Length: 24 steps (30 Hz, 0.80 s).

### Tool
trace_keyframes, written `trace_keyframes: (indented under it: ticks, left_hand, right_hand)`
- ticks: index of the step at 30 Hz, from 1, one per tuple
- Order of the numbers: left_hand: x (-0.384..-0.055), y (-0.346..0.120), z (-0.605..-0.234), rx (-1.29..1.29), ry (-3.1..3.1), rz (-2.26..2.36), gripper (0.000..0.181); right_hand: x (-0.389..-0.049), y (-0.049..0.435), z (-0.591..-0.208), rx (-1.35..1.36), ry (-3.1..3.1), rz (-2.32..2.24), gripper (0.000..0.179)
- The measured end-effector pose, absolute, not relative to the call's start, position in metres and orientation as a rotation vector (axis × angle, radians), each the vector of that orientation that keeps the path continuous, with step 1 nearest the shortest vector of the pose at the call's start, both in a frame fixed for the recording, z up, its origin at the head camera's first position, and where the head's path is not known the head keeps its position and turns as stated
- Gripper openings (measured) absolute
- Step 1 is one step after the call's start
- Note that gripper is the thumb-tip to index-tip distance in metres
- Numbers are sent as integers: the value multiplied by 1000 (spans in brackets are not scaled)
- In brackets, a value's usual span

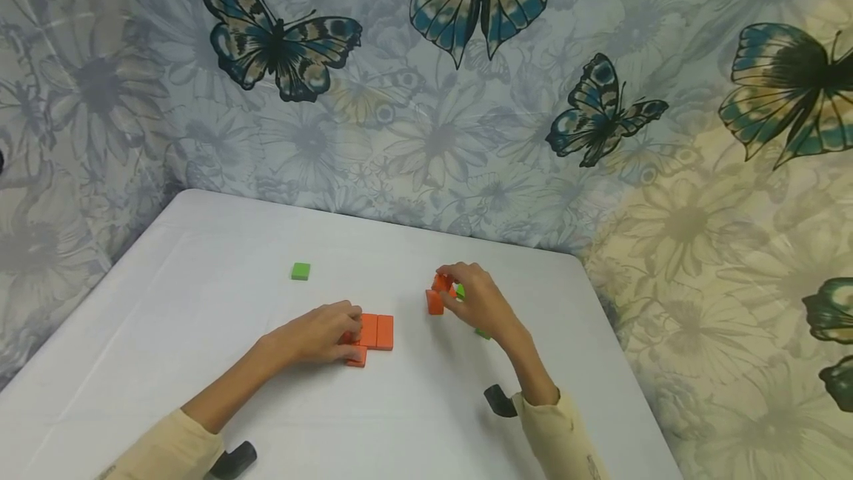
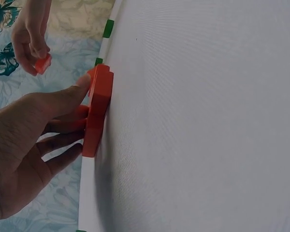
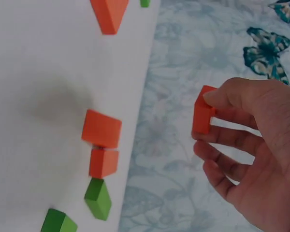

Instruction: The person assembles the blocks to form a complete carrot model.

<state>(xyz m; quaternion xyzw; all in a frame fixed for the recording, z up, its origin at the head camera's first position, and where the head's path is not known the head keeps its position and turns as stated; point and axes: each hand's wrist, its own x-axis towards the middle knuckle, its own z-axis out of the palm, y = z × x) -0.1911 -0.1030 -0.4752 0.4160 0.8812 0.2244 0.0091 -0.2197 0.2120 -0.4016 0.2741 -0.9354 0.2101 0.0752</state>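
Several orange blocks point(image 1: 384, 332) lie side by side on the white table, forming a flat group. My left hand point(image 1: 320, 335) holds this group at its left end, thumb on the near side and fingers on the far side; the hand covers part of it. In the left wrist view the thumb touches the edge of the orange group point(image 2: 100, 89). Above the table to the right, my right hand point(image 1: 483, 306) pinches a small orange block point(image 3: 202, 116) between thumb and fingers. Beneath it stand an orange block point(image 3: 101, 128) and a smaller orange block point(image 3: 104, 162).
A green block point(image 1: 300, 271) lies alone at the back left. Two more green blocks, one point(image 3: 97, 198) beside the loose orange ones and another point(image 3: 58, 223) closer in, are partly hidden by the right hand in the head view. Patterned butterfly cloth point(image 1: 440, 132) hangs behind the table point(image 1: 220, 243).
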Motion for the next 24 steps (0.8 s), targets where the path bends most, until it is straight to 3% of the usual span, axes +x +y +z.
trace_keyframes:
  ticks: [5,24]
  left_hand:
    - [-190,-103,-474,1317,2763,693,25]
    - [-192,-103,-479,1295,2775,675,24]
  right_hand:
    - [-206,204,-399,858,-2812,633,42]
    - [-170,172,-420,1061,-2911,589,29]
